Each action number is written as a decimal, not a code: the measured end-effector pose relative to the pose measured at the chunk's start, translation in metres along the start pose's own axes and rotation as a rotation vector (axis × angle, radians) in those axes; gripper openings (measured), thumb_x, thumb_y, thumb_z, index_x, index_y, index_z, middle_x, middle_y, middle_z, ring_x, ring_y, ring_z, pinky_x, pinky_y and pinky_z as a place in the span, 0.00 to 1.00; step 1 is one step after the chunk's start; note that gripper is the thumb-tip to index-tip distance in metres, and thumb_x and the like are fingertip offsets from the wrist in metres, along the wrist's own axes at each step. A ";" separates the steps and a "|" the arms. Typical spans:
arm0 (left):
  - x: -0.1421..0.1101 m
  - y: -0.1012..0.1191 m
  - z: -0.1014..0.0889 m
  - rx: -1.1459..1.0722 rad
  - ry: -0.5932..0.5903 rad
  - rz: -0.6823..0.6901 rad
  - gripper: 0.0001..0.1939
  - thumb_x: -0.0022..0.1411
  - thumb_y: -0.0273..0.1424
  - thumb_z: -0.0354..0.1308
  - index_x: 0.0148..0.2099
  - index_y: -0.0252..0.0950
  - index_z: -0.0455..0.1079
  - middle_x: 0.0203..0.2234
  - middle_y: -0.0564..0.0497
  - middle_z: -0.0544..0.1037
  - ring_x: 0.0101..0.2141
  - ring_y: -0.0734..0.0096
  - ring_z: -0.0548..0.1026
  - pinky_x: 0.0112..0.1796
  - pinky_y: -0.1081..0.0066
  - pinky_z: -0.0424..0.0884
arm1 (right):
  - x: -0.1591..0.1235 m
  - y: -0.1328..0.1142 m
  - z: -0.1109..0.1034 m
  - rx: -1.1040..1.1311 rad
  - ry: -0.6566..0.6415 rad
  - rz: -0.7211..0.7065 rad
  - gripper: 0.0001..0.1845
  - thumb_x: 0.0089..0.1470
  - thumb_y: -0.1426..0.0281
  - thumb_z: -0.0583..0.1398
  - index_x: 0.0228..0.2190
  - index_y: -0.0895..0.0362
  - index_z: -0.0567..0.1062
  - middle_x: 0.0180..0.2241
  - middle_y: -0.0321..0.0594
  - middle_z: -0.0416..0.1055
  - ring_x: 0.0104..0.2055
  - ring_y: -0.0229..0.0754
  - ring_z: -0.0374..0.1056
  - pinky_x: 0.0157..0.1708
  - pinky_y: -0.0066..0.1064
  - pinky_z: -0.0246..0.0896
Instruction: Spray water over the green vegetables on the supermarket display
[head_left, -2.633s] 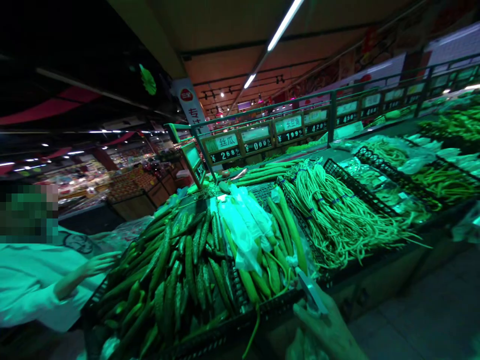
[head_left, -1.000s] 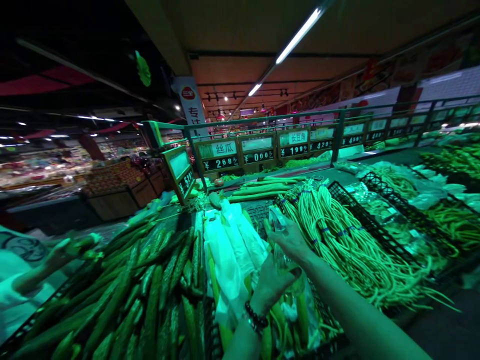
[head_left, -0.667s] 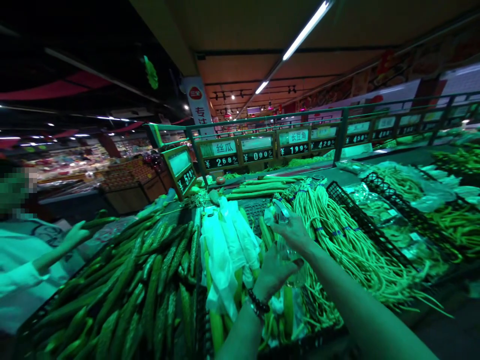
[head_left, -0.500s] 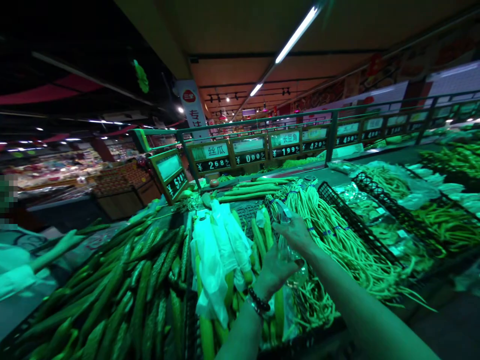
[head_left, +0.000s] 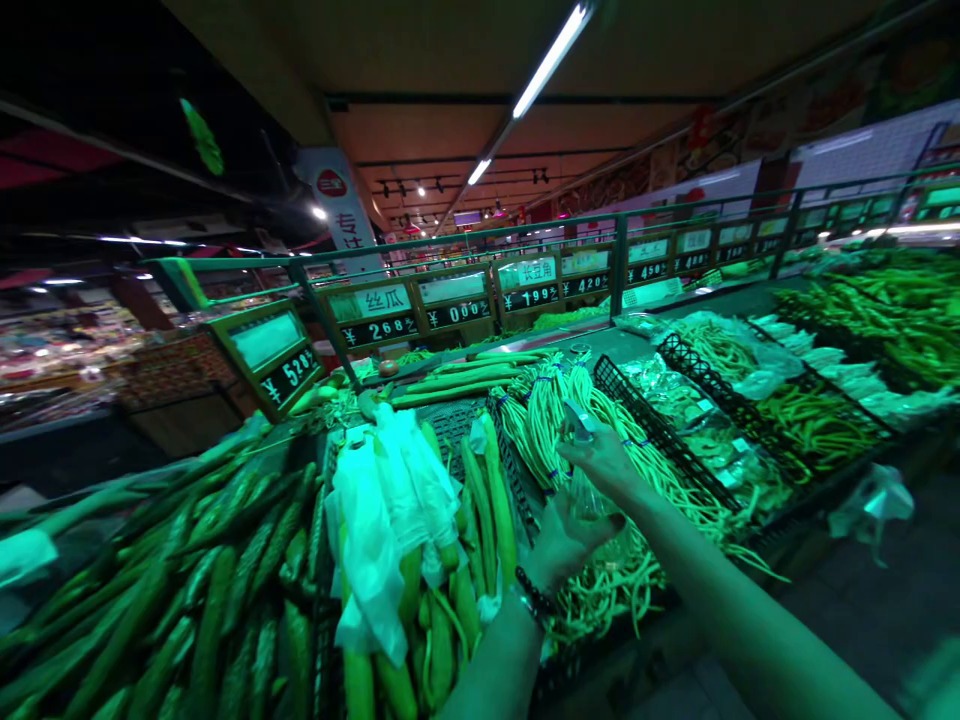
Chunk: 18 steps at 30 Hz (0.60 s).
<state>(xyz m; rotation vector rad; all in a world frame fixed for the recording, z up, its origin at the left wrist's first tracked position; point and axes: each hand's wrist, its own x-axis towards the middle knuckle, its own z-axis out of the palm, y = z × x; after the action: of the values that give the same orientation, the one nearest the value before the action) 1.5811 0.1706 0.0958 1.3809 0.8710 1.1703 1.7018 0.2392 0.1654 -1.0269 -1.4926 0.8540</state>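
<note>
A clear plastic bag [head_left: 592,497] hangs in front of the long beans [head_left: 634,435], between my two hands. My right hand [head_left: 604,462] is closed on its upper part, and a crumpled transparent end sticks up past the fingers. Below and to the left, my left hand [head_left: 566,545], with a dark beaded bracelet at the wrist, has its thumb spread away from the fingers, close to the bag; whether it touches the plastic is hard to tell. Left of my hands lie long green gourds [head_left: 491,500], several with white wrapping [head_left: 394,490] on them.
Dark green cucumbers [head_left: 217,580] are heaped at left, with another person's arm [head_left: 82,515] over them. Black crate dividers [head_left: 660,430] separate packed greens [head_left: 690,400] at right. Price signs [head_left: 375,315] line the rail [head_left: 420,245] behind. A clear bag [head_left: 874,505] hangs at the display's right edge.
My view has swung to the right, so the stand sits further left. Both hands, with the clear bag, are now over the long beans rather than beside the gourds.
</note>
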 end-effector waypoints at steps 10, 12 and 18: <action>-0.006 -0.001 0.009 -0.038 0.002 0.010 0.37 0.49 0.37 0.85 0.59 0.36 0.77 0.48 0.46 0.87 0.50 0.55 0.84 0.55 0.57 0.79 | -0.008 0.007 -0.003 -0.019 0.035 0.002 0.14 0.47 0.58 0.66 0.34 0.52 0.77 0.31 0.36 0.75 0.35 0.45 0.70 0.38 0.38 0.62; -0.007 -0.002 0.008 -0.040 -0.010 0.010 0.37 0.49 0.37 0.85 0.59 0.36 0.77 0.47 0.47 0.87 0.48 0.57 0.84 0.53 0.57 0.79 | -0.010 0.004 -0.004 -0.011 0.026 -0.003 0.15 0.47 0.58 0.67 0.35 0.52 0.77 0.30 0.34 0.74 0.33 0.44 0.68 0.37 0.37 0.62; -0.004 -0.006 0.010 -0.018 -0.022 0.040 0.33 0.51 0.37 0.84 0.56 0.38 0.78 0.44 0.50 0.86 0.48 0.57 0.83 0.55 0.57 0.78 | -0.014 -0.005 -0.011 -0.006 0.024 -0.011 0.17 0.47 0.57 0.68 0.38 0.53 0.78 0.31 0.34 0.74 0.33 0.44 0.68 0.36 0.37 0.63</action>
<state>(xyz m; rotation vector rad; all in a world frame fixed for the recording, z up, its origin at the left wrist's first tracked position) 1.5900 0.1648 0.0898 1.3993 0.8186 1.1883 1.7120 0.2237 0.1669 -1.0297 -1.4801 0.8271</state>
